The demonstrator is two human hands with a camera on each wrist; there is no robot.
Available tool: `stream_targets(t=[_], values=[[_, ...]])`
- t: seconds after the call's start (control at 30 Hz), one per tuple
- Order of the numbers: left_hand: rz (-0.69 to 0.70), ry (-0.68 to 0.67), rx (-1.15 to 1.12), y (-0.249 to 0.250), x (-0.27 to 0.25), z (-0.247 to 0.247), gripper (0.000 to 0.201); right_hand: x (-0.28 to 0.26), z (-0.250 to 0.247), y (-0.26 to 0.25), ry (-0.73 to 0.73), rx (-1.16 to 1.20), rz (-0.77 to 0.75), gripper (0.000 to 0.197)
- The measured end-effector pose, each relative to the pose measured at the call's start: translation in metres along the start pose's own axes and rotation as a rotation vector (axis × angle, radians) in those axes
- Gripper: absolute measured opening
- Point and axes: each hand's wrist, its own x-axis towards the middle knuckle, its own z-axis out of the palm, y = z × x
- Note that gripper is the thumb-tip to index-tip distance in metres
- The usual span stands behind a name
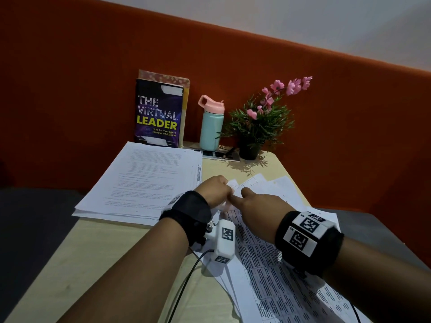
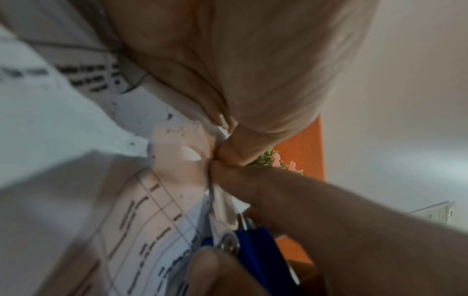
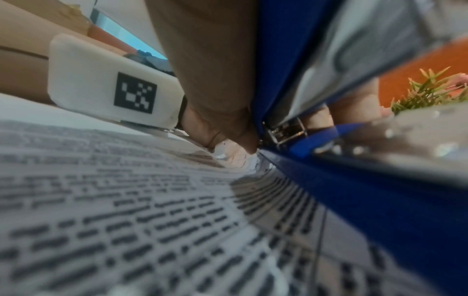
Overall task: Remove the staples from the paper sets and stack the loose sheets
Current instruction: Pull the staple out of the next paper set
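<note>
A stapled paper set (image 1: pixel 263 271) with printed tables lies on the table in front of me. My left hand (image 1: pixel 225 188) pinches its far corner (image 2: pixel 192 148) between thumb and finger, and the corner is creased. My right hand (image 1: pixel 243 198) sits right beside it and grips a blue staple remover (image 2: pixel 258 250), whose metal jaws (image 3: pixel 286 130) point at that corner. In the head view my right hand hides the staple remover. I cannot make out the staple itself. A stack of loose sheets (image 1: pixel 144 180) lies to the left of my hands.
Against the orange partition at the back stand a book (image 1: pixel 158 115), a teal bottle with a pink lid (image 1: pixel 211 124) and a potted plant with pink flowers (image 1: pixel 258 127). More sheets (image 1: pixel 286 187) fan out under the set. Bare tabletop (image 1: pixel 93 259) shows at the near left.
</note>
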Motion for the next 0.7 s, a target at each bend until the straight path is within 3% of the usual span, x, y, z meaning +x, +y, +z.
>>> stream_targets(t=[0.3, 0.43, 0.53, 0.63, 0.7], values=[[0.014, 0.009, -0.018, 0.002, 0.0, -0.001, 0.017, 0.005, 0.001, 0.004, 0.071, 0.053, -0.041, 0.057], [0.046, 0.012, -0.065, 0.0, 0.003, -0.002, 0.01, 0.001, -0.001, 0.014, 0.135, 0.204, -0.062, 0.049], [0.061, -0.001, -0.02, -0.007, 0.005, -0.003, 0.033, -0.01, 0.001, 0.029, 0.157, 0.338, -0.068, 0.046], [0.068, -0.007, -0.001, -0.015, 0.008, -0.003, 0.083, -0.02, 0.005, 0.036, 0.129, 0.325, -0.074, 0.046], [0.088, -0.03, 0.008, -0.016, 0.007, -0.004, 0.085, -0.025, 0.011, 0.039, 0.116, 0.317, -0.068, 0.047]])
